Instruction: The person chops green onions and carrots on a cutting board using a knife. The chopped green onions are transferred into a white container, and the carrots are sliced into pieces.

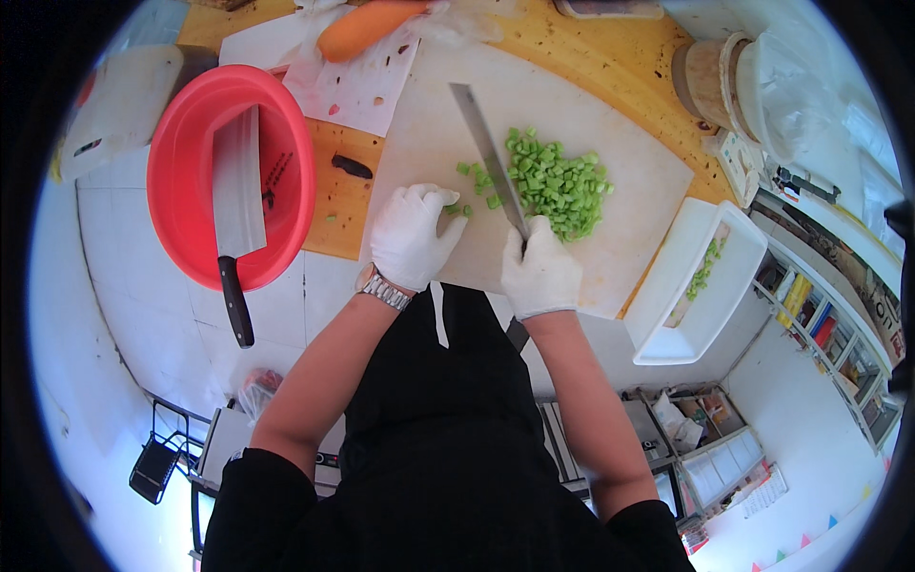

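Observation:
Gloved in white, my right hand [543, 268] grips the handle of a cleaver [490, 157], its blade seen nearly edge-on and pointing away from me. Diced green vegetable [561, 184] lies in a heap to the right of the blade, with several loose cubes on its left side. My left hand [416, 232], also gloved, rests on the white cutting board [436, 129]. Its thumb and fingers are apart, beside a few small green pieces [457, 209]; whether the fingertips touch them is hard to tell.
A red plastic basin [161, 168] stands at left with a second cleaver [239, 186] laid across it. On the right, a white plastic bin [647, 343] contains green bits. A carrot [368, 28] lies at the back, and a dark scrap [352, 166] is on the wooden table [336, 229].

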A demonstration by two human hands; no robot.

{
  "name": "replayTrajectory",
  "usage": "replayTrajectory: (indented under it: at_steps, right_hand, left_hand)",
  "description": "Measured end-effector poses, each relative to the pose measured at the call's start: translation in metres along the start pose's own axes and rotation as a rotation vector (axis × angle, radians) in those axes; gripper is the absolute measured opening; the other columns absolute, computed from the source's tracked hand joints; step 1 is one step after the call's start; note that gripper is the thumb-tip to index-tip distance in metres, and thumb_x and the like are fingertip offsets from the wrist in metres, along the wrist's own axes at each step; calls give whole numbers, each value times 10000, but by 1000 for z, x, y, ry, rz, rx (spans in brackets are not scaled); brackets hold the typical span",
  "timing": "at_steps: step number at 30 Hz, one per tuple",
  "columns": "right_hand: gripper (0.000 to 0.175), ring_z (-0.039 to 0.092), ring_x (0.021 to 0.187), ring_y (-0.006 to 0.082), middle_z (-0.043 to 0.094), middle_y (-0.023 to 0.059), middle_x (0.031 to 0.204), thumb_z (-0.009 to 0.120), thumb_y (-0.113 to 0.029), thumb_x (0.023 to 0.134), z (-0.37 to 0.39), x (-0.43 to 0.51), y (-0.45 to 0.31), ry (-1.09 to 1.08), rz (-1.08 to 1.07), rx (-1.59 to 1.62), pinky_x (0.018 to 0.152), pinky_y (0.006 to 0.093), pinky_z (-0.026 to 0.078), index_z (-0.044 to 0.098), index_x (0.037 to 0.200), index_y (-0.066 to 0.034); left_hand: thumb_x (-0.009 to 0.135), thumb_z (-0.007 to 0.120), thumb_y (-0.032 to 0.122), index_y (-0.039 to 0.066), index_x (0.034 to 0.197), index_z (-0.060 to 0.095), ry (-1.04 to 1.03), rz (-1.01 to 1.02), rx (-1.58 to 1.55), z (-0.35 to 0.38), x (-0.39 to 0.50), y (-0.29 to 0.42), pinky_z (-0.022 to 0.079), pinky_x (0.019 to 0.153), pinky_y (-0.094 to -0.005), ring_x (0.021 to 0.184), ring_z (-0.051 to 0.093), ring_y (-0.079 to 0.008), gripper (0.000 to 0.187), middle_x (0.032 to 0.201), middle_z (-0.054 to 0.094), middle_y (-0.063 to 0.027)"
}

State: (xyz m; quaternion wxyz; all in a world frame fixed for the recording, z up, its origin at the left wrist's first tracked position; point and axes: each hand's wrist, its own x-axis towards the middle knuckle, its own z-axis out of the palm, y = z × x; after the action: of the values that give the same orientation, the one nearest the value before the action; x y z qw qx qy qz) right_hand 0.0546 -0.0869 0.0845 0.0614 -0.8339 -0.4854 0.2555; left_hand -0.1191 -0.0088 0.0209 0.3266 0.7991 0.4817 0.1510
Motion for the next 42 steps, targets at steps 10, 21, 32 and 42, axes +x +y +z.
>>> replayTrajectory:
  at_steps: [10,21,32,42]
  right_hand:
    - [182,739,699,393,735,168,796,686,-264,1038,6,-25,-13,-71,-43,-46,632,530,573,635,1002,-93]
    - [132,729,648,347,705,126,753,679,-225,1006,13,-16,-12,-75,-262,-192,596,485,580,610,965,-119]
    - [88,722,614,314,676,98,714,636,-169,966,7,-4,-10,-99,-371,-271,574,463,588,582,915,-124]
    - [71,748,704,383,719,141,771,622,-167,978,15,6,-23,-214,-226,-165,644,528,596,589,999,-107]
  left_hand:
    - [867,879,183,120,1090,758,90,-24,-18,1,-19,-4,575,850,-441,987,701,-309,261,1020,748,-66]
    - [840,883,127,101,987,698,123,-48,-43,-9,-27,-16,581,830,-451,958,722,-328,238,982,743,-78]
    - [825,881,207,142,891,676,146,-34,40,-2,-15,-17,542,709,-455,840,666,-314,225,856,657,-43]
    - [844,882,219,146,858,694,124,-19,103,-4,-13,-16,544,709,-448,833,671,-310,202,842,674,-40]
